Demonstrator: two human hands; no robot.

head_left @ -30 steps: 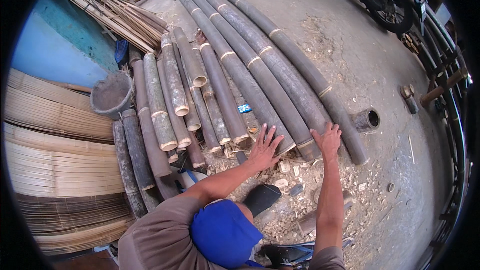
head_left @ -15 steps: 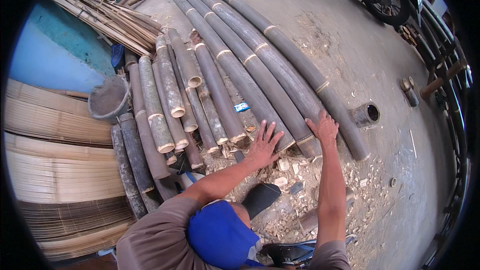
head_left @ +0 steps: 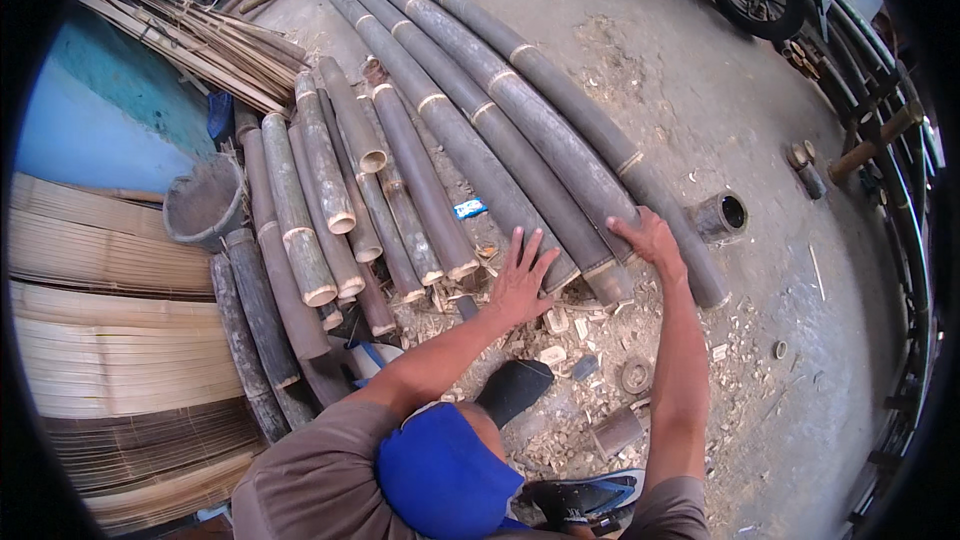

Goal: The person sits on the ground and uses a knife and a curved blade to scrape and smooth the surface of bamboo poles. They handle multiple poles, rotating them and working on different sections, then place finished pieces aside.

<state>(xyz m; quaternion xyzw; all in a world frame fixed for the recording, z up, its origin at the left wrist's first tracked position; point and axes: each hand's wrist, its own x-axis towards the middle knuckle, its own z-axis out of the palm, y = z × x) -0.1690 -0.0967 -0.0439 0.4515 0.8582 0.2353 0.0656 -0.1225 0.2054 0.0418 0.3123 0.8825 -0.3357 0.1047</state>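
Note:
Several long dark bamboo poles lie side by side on the ground, their near ends toward me. My left hand (head_left: 523, 280) rests with spread fingers at the near end of the leftmost long bamboo pole (head_left: 480, 165). Farther right, my right hand (head_left: 653, 242) curls over the near end of another long bamboo pole (head_left: 545, 125), thumb on its left side and fingers on its right; that end is partly hidden. Between them runs a bamboo pole (head_left: 545, 205) that neither hand clearly holds. The outermost bamboo pole (head_left: 665, 215) passes just right of my right hand.
Shorter bamboo lengths (head_left: 300, 230) are piled at left beside a bucket (head_left: 205, 202), slatted bamboo panels (head_left: 120, 340) and split strips (head_left: 190, 35). Wood chips (head_left: 560, 430) and a short bamboo piece (head_left: 617, 430) litter the ground near me. A motorcycle wheel (head_left: 760, 5) stands far right.
The view has shifted slightly, moving the scene left and up. My right hand has moved a little to the right and its grip spans the pole end more; my left hand stays spread at its pole.

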